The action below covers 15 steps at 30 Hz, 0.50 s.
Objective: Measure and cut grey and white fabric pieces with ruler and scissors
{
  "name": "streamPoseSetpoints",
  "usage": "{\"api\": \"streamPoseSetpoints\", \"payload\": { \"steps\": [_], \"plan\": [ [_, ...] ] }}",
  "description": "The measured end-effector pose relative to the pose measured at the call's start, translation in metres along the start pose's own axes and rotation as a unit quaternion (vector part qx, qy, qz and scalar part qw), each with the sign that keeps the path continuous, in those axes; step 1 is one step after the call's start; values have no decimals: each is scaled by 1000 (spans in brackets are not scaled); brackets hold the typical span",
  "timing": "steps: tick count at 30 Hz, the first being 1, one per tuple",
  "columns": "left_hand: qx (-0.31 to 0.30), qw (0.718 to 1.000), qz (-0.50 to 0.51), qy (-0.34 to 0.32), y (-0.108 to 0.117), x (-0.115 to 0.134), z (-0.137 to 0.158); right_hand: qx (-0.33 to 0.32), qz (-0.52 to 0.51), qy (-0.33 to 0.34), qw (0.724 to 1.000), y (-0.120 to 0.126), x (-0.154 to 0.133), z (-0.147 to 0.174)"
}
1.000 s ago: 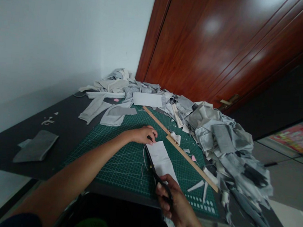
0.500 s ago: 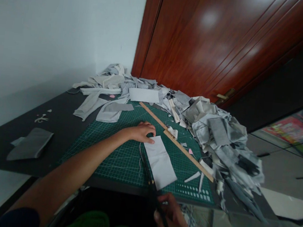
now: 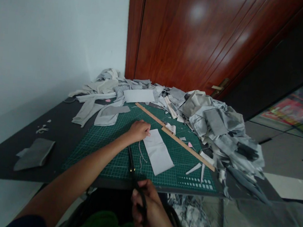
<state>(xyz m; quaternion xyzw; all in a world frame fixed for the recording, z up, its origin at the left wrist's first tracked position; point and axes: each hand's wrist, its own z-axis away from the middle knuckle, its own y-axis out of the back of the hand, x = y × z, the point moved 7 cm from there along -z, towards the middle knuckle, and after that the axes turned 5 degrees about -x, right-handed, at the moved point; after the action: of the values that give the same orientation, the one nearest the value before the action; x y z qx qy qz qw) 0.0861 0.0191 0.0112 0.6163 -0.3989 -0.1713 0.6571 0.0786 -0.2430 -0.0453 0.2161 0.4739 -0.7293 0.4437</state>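
A white rectangular piece of fabric (image 3: 158, 152) lies slanted on the green cutting mat (image 3: 102, 148). My left hand (image 3: 140, 130) is closed at its upper left corner, the fingertips partly hidden. Loose threads (image 3: 141, 151) trail along the fabric's left edge. In my right hand (image 3: 148, 206), at the table's front edge, are black-handled scissors (image 3: 131, 161). Their blades look closed and point away from me over the mat, left of the fabric and apart from it; the tip reaches under my left forearm.
A wooden ruler (image 3: 183, 144) crosses the mat diagonally on the right. Heaped grey and white fabric scraps (image 3: 217, 123) line the back and right side. A folded grey cloth (image 3: 35, 154) lies at the left. Behind the table stand a wooden door (image 3: 180, 41) and a white wall (image 3: 41, 28).
The scissors and my right hand have moved left, away from the fabric's edge. My left fingers have curled in at the fabric's corner. The whole view has shifted slightly.
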Motion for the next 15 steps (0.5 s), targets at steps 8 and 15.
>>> {"api": "streamPoseSetpoints", "payload": {
  "steps": [8, 15],
  "plan": [
    [8, 987, -56, 151, 29, -42, 10, 104, -55, 57, 991, 47, 6, 18],
    [5, 971, -94, 218, 37, -46, 22, 320, -41, 175, 930, 159, -44, 85]
  ]
}}
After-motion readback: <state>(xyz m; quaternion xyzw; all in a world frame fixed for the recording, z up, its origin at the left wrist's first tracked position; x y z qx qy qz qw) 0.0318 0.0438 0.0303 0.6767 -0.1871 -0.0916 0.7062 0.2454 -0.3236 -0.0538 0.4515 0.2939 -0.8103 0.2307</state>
